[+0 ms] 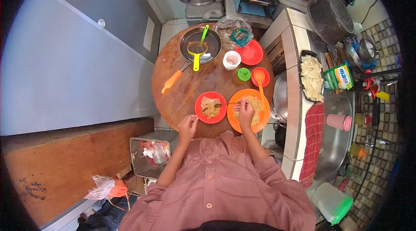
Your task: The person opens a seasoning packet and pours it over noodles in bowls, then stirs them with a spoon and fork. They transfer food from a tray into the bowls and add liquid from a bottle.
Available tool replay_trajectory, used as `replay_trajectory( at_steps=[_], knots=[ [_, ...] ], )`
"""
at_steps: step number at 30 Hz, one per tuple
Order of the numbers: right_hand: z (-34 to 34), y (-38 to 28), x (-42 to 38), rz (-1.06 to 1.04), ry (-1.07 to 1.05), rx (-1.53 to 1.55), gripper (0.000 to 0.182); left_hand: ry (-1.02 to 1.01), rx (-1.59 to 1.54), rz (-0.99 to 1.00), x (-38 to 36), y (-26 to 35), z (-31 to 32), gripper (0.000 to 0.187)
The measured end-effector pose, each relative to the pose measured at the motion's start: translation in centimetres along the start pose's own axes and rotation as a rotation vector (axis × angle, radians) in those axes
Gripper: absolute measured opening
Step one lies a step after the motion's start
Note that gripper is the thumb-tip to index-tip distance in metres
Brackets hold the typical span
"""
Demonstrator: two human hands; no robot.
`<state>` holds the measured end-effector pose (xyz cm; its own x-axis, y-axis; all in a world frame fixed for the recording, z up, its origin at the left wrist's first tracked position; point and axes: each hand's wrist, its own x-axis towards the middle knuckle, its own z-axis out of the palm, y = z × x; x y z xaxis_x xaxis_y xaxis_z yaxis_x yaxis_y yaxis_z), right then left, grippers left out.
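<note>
My left hand (187,128) is closed on the handle of a thin metal spoon (204,110), its dark head over the left part of a small red plate (197,108). On that plate lie noodles (211,110) and a piece of brownish, flat food or paper (209,101). My right hand (246,113) grips another metal spoon (218,105), which reaches left over the same plate. Beneath my right hand is a larger orange plate (234,126) with more noodles (256,116). An orange ladle (260,80) rests with its handle on the orange plate.
Farther back on the round wooden table (173,114) are a frying pan (184,42), a yellow strainer (196,60), a white cup (232,60), a green-lidded jar (243,74) and a red plate (255,55). A tiled counter (299,79) with a sink (333,144) stands right; a bin (141,168) sits lower left.
</note>
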<state>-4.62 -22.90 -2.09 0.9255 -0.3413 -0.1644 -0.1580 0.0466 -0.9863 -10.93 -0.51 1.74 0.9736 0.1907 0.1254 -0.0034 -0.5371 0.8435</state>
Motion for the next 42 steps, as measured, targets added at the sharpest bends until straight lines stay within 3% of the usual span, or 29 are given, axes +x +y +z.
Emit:
replay_trajectory(
  at_steps=[9,17,24,33,42],
  knots=[
    [0.2,2.1,1.0,0.211,0.011,0.098,0.029,-0.097,0.011,0.025,-0.5,-1.6,0.5,0.01],
    [1.9,3.0,1.3,0.337,0.06,0.307,0.03,-0.015,0.035,-0.018,0.8,-1.4,1.3,0.009],
    [1.2,4.0,1.6,0.29,0.055,0.396,0.031,-0.009,0.022,-0.007,0.9,-1.6,1.3,0.01],
    [-0.8,2.4,0.7,0.271,0.134,0.275,0.03,-0.026,0.043,-0.023,1.2,-2.7,2.8,0.008],
    [0.2,2.0,0.1,0.179,0.062,0.218,0.028,0.034,0.051,0.012,1.9,-1.8,2.4,0.008]
  ],
)
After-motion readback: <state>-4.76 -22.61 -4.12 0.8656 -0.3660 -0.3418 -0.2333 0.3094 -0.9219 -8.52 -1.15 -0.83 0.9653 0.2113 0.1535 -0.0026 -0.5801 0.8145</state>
